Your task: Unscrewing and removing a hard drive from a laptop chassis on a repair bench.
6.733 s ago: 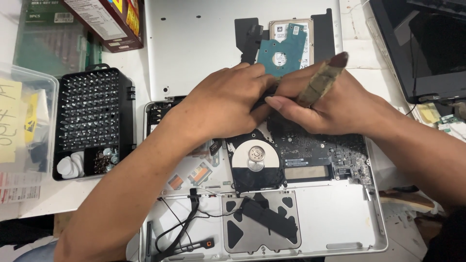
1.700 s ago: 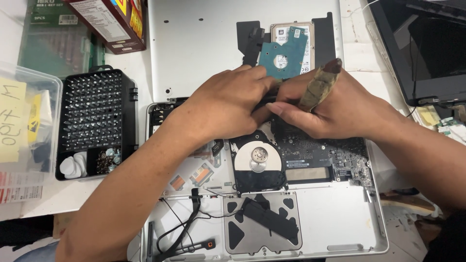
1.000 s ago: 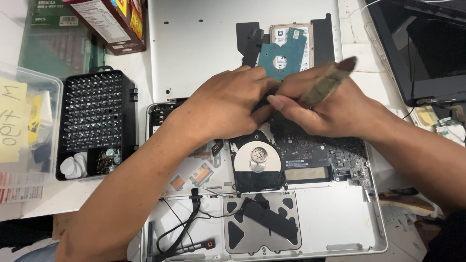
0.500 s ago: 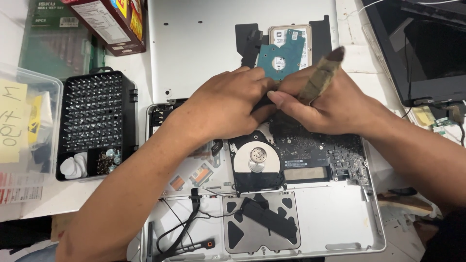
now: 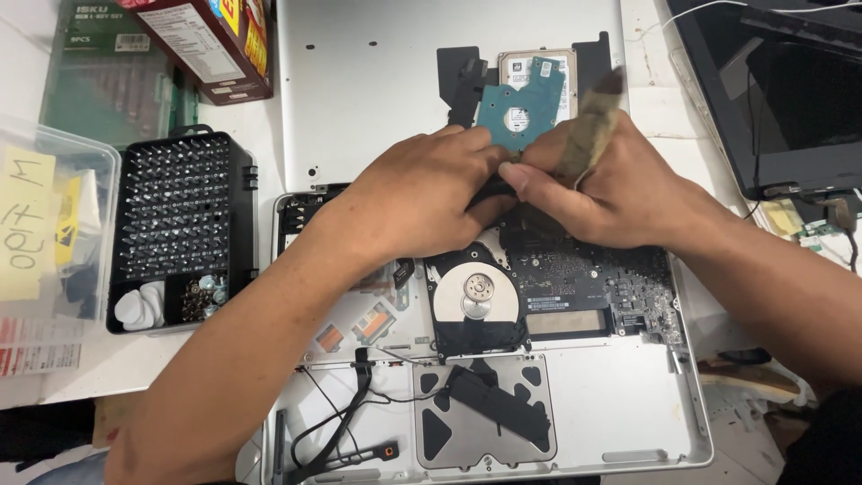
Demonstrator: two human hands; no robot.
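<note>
Both hands meet over the upper middle of the opened silver laptop base point(image 5: 628, 422), which lies on the white tabletop point(image 5: 260, 135). The left hand point(image 5: 422, 211) is curled, fingers bent down onto a small black part point(image 5: 489, 193) at the chassis edge. The right hand point(image 5: 611, 193) is closed around a brown, blurred tool handle point(image 5: 588, 135), thumb pressed toward the left fingertips. What the tool tip touches cannot be seen.

Below the hands sit the round silver-and-black drive point(image 5: 476, 296) and the dark circuit board point(image 5: 602, 278). The black trackpad plate point(image 5: 489, 409) lies near the front edge. Above the hands, a teal drive circuit board point(image 5: 521, 103) rests on the detached silver bottom cover point(image 5: 377, 81). A black screwdriver bit case point(image 5: 175, 216) stands to the left, beside a clear plastic bin point(image 5: 54, 233).
</note>
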